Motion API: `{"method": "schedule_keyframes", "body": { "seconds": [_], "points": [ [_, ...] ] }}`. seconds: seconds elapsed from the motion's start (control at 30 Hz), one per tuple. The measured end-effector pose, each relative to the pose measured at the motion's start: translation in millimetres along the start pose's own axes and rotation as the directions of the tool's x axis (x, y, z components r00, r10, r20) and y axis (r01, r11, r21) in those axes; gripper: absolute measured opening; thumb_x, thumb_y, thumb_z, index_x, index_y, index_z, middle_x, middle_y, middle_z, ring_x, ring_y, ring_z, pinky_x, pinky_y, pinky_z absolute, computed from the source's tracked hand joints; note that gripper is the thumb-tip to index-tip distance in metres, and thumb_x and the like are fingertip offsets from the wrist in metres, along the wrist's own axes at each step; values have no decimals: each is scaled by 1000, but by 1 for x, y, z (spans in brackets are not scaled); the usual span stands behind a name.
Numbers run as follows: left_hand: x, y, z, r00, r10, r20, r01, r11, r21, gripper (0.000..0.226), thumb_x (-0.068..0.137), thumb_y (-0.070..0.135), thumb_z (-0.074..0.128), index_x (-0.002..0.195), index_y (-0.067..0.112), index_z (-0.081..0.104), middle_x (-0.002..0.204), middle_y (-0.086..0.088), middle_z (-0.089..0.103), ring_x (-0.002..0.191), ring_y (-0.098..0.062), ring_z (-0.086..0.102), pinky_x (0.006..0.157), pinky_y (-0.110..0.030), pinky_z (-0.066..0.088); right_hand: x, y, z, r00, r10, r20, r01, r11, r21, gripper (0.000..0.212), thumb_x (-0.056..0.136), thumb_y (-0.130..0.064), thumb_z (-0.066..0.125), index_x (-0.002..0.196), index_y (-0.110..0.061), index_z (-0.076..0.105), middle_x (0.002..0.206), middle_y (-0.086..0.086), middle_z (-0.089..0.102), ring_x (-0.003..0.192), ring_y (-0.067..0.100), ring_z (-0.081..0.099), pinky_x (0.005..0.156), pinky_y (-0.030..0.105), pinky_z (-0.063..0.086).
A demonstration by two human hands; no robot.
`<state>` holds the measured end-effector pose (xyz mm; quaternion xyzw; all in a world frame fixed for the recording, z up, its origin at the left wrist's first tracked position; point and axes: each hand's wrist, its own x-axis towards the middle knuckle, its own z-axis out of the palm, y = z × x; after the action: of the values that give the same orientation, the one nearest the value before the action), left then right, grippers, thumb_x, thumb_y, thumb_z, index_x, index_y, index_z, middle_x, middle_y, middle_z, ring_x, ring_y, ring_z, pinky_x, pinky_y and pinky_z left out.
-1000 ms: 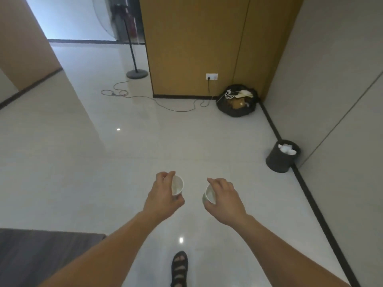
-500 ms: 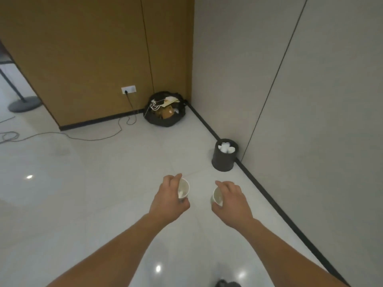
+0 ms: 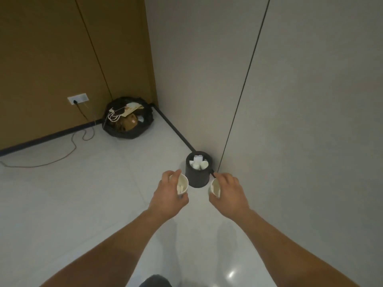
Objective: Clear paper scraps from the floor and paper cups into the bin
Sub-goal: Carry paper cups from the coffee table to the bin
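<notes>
The left hand (image 3: 169,195) grips a paper cup (image 3: 182,184) holding scraps, the right hand (image 3: 229,193) grips a second cup (image 3: 214,187) — both carried upright, likely to avoid spills, toward the dark bin (image 3: 198,172) just ahead by the wall.

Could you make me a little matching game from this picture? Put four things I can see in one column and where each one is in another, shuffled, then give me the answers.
Things:
1. paper cup with scraps
2. second paper cup
3. small dark bin
4. black rubbish bag

Places:
A. in the far corner, below the wooden panels
B. held in the right hand
C. on the floor against the grey wall, between the two hands in view
D. held in the left hand

Pairs: 1-D, 2-B, 3-C, 4-A
</notes>
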<state>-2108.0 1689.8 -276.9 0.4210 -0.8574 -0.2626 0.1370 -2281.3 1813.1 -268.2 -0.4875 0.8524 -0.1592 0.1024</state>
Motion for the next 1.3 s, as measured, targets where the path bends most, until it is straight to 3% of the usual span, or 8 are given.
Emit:
{"method": "schedule_keyframes", "body": {
  "seconds": [0.3, 0.47, 0.8, 0.9, 1.0, 1.1, 1.2, 1.3],
  "points": [
    [188, -24, 23, 999, 34, 26, -32, 997, -67, 79, 80, 33, 71, 146, 27, 27, 141, 2, 29, 116, -21, 46, 93, -30, 46, 164, 21, 13, 998, 33, 48, -30, 999, -43, 67, 83, -37, 66, 143, -19, 42, 139, 4, 44, 122, 26, 43, 101, 33, 38],
    [290, -36, 27, 992, 71, 104, -61, 993, -102, 75, 81, 33, 68, 145, 26, 30, 140, 2, 29, 117, -22, 46, 95, -35, 46, 251, 32, 20, 997, 53, 57, -53, 999, -6, 69, 83, -35, 68, 144, -17, 42, 140, 5, 43, 124, 25, 41, 104, 32, 36],
    [437, -56, 99, 960, -48, 274, 62, 997, -43, 77, 81, 34, 68, 146, 25, 27, 142, -1, 29, 120, -22, 44, 96, -34, 46, 408, 100, 73, 978, 71, 199, -69, 997, -17, 73, 86, -45, 65, 147, -24, 30, 146, 3, 37, 132, 20, 35, 109, 29, 34],
    [481, -64, 132, 942, -160, 294, 174, 985, -21, 78, 80, 35, 70, 144, 26, 27, 142, -1, 30, 119, -23, 46, 95, -32, 47, 462, 128, 100, 963, 71, 261, -81, 996, 29, 73, 86, -46, 66, 147, -26, 31, 147, 2, 36, 133, 21, 35, 107, 31, 35],
    [522, -79, 170, 917, -248, 311, 265, 964, -13, 80, 78, 37, 71, 143, 29, 25, 140, 3, 29, 118, -23, 46, 93, -33, 48, 506, 160, 135, 959, 20, 283, -33, 998, 43, 70, 82, -45, 71, 140, -20, 42, 136, 4, 49, 120, 21, 50, 96, 26, 46],
    [557, -97, 218, 909, -270, 317, 301, 952, -55, 79, 76, 34, 72, 141, 30, 27, 137, 5, 29, 116, -22, 47, 89, -30, 48, 541, 192, 183, 950, 25, 311, -47, 997, 61, 68, 79, -44, 76, 135, -22, 45, 128, 2, 54, 112, 20, 55, 89, 25, 51],
    [576, -128, 280, 937, -212, 277, 235, 970, -54, 77, 75, 26, 78, 140, 19, 37, 136, -6, 40, 112, -25, 53, 83, -24, 45, 566, 219, 248, 946, 33, 322, -56, 996, 64, 69, 80, -45, 75, 137, -20, 45, 130, 2, 55, 116, 19, 55, 92, 27, 52],
    [589, -161, 345, 904, -259, 340, 307, 947, -93, 77, 76, 31, 76, 140, 23, 34, 139, -1, 36, 119, -20, 46, 88, -24, 45, 579, 242, 318, 944, 61, 324, -90, 993, 75, 70, 81, -42, 74, 139, -18, 43, 133, 5, 53, 120, 22, 52, 92, 31, 53]
  ]
}}
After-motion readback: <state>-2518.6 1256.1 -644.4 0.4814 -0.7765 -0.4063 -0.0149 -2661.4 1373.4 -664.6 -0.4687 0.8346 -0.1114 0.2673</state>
